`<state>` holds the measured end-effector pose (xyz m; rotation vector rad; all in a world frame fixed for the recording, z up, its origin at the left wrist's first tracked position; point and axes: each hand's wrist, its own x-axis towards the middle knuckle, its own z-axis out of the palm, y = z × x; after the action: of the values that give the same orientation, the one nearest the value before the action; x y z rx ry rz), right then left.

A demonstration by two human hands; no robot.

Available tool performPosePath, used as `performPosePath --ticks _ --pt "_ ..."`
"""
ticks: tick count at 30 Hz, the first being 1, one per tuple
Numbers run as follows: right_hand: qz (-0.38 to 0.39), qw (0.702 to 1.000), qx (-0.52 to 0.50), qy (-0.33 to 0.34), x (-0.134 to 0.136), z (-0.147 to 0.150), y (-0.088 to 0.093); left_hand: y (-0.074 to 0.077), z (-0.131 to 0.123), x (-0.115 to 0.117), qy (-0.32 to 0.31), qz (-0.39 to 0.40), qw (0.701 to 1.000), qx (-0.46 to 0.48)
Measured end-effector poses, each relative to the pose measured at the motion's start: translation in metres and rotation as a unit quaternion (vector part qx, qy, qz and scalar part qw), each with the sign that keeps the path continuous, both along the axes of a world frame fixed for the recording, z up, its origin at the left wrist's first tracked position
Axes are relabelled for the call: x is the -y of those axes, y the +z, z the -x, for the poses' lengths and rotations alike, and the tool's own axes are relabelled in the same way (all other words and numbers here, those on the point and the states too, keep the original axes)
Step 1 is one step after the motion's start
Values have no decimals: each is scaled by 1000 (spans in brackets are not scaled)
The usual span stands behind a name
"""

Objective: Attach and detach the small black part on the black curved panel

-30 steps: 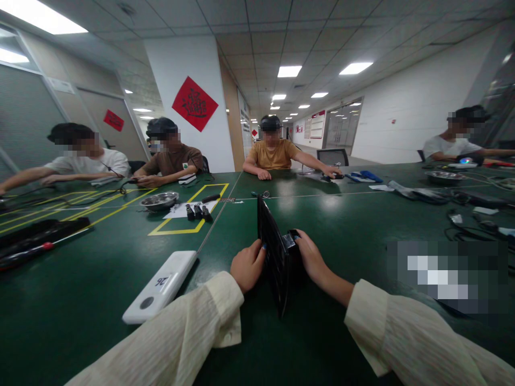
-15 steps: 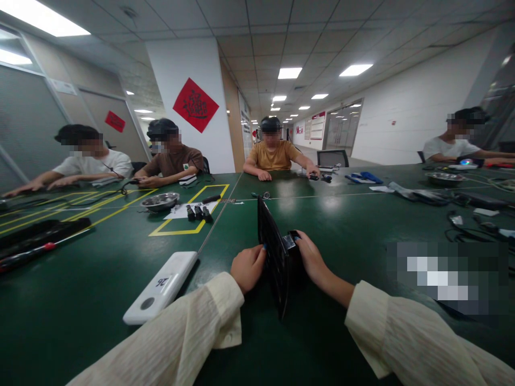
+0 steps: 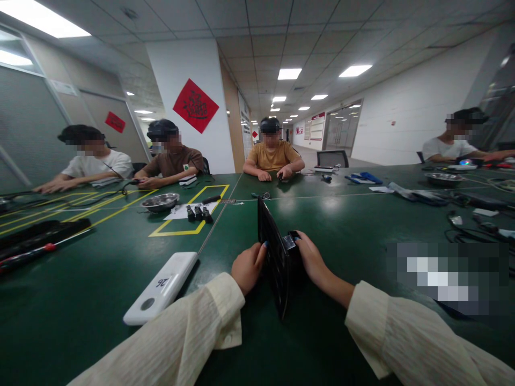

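A thin black panel [image 3: 276, 262] stands on edge, tilted, in front of me at the middle of the table. My left hand [image 3: 246, 269] is closed on its left side, with the thumb pressed to the panel's face. On the other side my right hand [image 3: 315, 262] wraps around a dark box-shaped part [image 3: 289, 242] with a shiny end, which sits against the panel. Whether that part is fixed to the panel I cannot tell. Most fingers of both hands are hidden. Left of my left hand lies a white device [image 3: 171, 281] marked 26.
Metal bowls [image 3: 160, 201] stand left and far right. Several small black parts [image 3: 199, 213] lie on paper within yellow tape. A screwdriver [image 3: 48, 246] lies at left, cables [image 3: 475, 228] at right. Several people sit around the green table [image 3: 322, 348].
My hands and the panel have hardly moved. The person opposite has drawn an outstretched hand in toward the middle, holding something small and dark. The person at far left has pulled their hands back.
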<state>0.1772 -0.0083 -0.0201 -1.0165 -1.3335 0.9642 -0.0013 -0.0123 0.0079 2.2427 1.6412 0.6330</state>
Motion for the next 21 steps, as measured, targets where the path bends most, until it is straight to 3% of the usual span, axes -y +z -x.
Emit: performPosePath --ticks 5,21 --pt "2 1000 -5 1 1 0 1 -2 -1 -1 -5 -2 999 44" --pt "-9 1000 7 -9 -1 0 -1 -2 2 1 0 -3 1000 -6"
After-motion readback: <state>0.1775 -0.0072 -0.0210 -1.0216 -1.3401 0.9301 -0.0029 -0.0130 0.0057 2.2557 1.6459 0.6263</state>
